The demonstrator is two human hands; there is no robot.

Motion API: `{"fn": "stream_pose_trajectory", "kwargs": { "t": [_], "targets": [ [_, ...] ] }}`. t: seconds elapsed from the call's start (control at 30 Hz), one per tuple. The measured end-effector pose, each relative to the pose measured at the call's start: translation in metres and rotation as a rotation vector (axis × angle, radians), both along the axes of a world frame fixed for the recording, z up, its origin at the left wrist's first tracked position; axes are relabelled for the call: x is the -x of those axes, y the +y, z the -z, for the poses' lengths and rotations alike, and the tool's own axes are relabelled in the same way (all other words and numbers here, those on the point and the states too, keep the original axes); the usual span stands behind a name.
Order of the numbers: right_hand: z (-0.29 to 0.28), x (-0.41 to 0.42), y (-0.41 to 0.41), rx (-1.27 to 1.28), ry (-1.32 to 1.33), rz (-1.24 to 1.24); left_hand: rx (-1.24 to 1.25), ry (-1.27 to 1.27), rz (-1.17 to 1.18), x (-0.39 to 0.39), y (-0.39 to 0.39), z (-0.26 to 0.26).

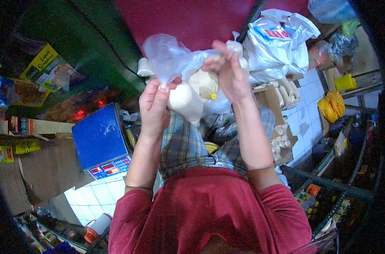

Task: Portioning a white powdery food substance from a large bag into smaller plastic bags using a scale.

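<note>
My left hand [156, 104] pinches the neck of a clear plastic bag [186, 103] with white granules in its lower part. Above the fingers, the bag's loose top [164, 52] puffs out, blurred. My right hand [232, 74] is raised to the right of it, fingers spread and blurred, with nothing seen in it. Between the hands, beyond the held bag, an open plastic bag holds more pale granules [203, 81]. An object with a yellow cap [212, 96] lies at those granules. A small filled bag [144, 67] stands behind my left hand.
A digital scale with a blue platform [98, 136] stands at the left. A white plastic carrier bag [278, 44] is at the upper right, with several filled slim bags [286, 92] below it. Metal shelving [332, 181] with goods stands at the right. White floor tiles [95, 198] show at lower left.
</note>
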State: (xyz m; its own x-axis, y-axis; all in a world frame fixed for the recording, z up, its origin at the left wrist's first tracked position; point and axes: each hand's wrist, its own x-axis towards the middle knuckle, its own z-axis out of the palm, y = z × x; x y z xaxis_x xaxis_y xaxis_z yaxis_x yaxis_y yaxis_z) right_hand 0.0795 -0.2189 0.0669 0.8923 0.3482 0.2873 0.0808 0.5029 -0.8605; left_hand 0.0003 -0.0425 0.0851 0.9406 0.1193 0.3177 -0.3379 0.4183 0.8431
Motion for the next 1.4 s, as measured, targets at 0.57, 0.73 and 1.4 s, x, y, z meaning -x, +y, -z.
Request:
{"fn": "stream_pose_trajectory", "kwargs": {
  "t": [0.57, 0.73, 1.4],
  "targets": [
    [0.038, 0.086, 0.001, 0.747, -0.625, 0.188, 0.215, 0.229, 0.161, 0.005, 0.027, 0.010],
    [0.060, 0.090, 0.016, 0.845, -0.473, 0.186, -0.217, 0.212, -0.083, 0.003, 0.022, 0.043],
    [-0.033, 0.060, -0.033, 1.423, -1.063, -0.116, -1.177, -0.308, -0.011, 0.001, 0.000, 0.055]
  ]
}}
